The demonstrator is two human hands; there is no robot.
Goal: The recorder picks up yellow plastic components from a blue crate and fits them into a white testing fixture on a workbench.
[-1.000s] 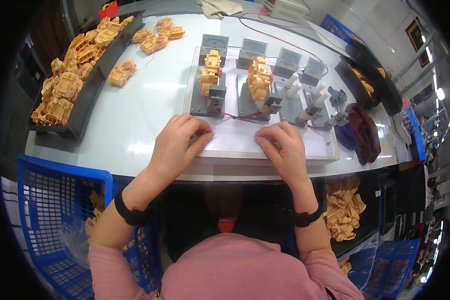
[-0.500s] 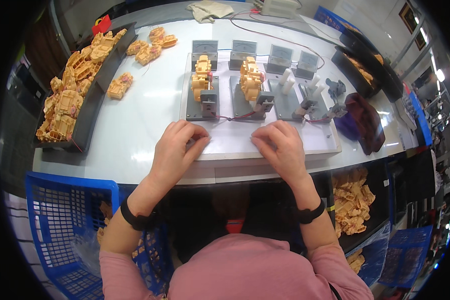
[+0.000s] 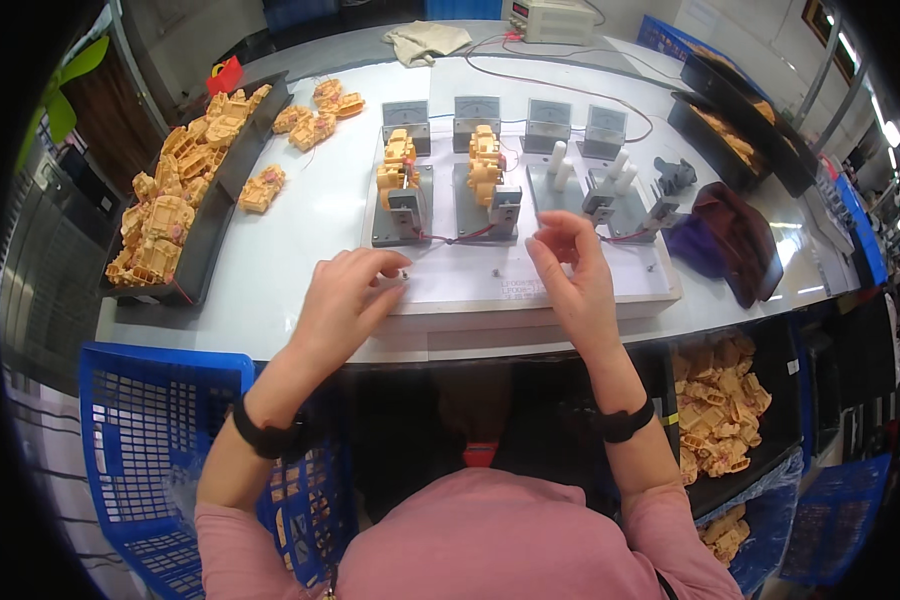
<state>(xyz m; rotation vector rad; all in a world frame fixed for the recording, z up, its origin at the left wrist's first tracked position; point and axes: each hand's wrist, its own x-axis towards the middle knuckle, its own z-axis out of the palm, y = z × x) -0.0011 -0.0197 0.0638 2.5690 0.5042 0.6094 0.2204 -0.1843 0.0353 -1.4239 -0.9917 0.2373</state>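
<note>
At the centre of the frame both hands rest on a white base plate (image 3: 570, 285) lying on the bench (image 3: 310, 215). The left hand (image 3: 345, 300) lies palm down, fingers loosely curled, fingertips beside a small dark screw (image 3: 407, 271) on the plate; it grips nothing that I can see. The right hand (image 3: 575, 275) is raised a little, thumb and fingers pinched close together near a red wire (image 3: 460, 238); whether something tiny sits between them I cannot tell.

Just above the hands stand grey fixtures (image 3: 400, 205), two of them carrying yellow plastic housings (image 3: 485, 165), with four small meters (image 3: 477, 110) behind. At the upper left a dark tray (image 3: 200, 255) is heaped with more yellow housings (image 3: 165, 215). A dark red cloth (image 3: 735, 235) lies at the right.

The housings look light, stiff and thin-walled, so best taken by the outer sides rather than by the trailing wires, which look fine and easy to pull loose.
</note>
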